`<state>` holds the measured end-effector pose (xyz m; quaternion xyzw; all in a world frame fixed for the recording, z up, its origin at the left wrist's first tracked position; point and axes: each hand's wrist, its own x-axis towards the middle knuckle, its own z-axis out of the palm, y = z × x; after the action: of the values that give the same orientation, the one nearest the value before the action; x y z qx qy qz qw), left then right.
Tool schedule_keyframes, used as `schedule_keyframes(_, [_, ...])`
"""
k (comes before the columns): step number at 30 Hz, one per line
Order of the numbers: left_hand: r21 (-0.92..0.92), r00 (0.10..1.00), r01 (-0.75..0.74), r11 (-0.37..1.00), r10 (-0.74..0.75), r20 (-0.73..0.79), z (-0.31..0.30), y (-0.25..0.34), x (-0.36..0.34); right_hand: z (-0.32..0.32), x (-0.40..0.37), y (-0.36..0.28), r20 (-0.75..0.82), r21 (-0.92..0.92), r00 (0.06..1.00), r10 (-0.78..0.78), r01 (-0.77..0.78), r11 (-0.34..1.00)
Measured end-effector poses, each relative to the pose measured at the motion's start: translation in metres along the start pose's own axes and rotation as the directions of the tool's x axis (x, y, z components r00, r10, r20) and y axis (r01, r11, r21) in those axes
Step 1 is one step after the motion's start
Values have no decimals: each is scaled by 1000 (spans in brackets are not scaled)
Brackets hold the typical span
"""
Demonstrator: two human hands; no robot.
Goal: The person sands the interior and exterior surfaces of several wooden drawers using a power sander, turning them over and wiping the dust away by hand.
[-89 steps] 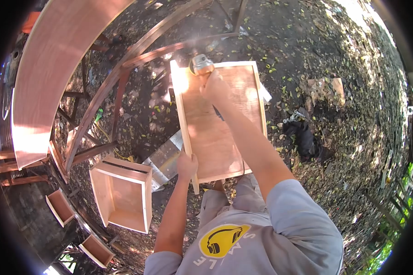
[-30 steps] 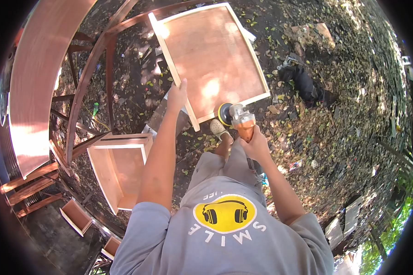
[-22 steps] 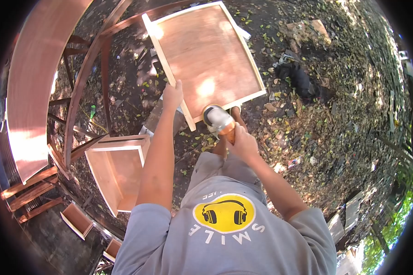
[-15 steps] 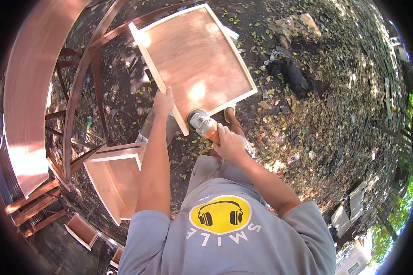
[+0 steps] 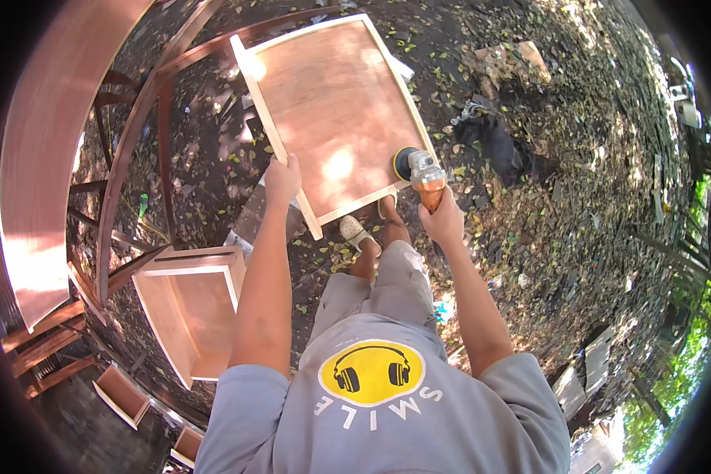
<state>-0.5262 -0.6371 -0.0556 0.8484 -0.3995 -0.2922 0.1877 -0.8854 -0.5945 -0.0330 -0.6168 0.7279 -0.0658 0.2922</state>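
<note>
Over leaf-strewn ground (image 5: pixel 577 197), the left hand (image 5: pixel 283 175) is clamping its grip on the framed panel (image 5: pixel 332 103) at its left rail. The right hand (image 5: pixel 442 221) is clamping its grip on the sander (image 5: pixel 420 171), whose disc is sitting at the panel's near-right corner.

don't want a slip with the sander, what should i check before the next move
1. Left hand grips the left rail of the panel: ok.
2. Right hand wraps the handle of the sander: ok.
3. Disc lies at the panel's near right corner: ok.
4. Left hand apart from the disc: ok.
5. Sandalled foot apart from the disc: ok.
6. Panel's support underneath: cannot tell, hidden.
</note>
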Motion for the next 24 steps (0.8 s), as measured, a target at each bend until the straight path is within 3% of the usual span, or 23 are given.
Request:
schedule_keyframes(9, [-16,1000,18,1000,-18,6,1,1,-2,13,23,3,-121,6,989,-80,82,997])
schedule_keyframes(10, [-17,1000,21,1000,-21,7,1,1,-1,13,27,3,-40,-31,997,-71,70,997])
schedule_keyframes(24, [33,1000,25,999,-24,-11,2,2,-4,70,-39,-82,182,60,909,-374,369,927])
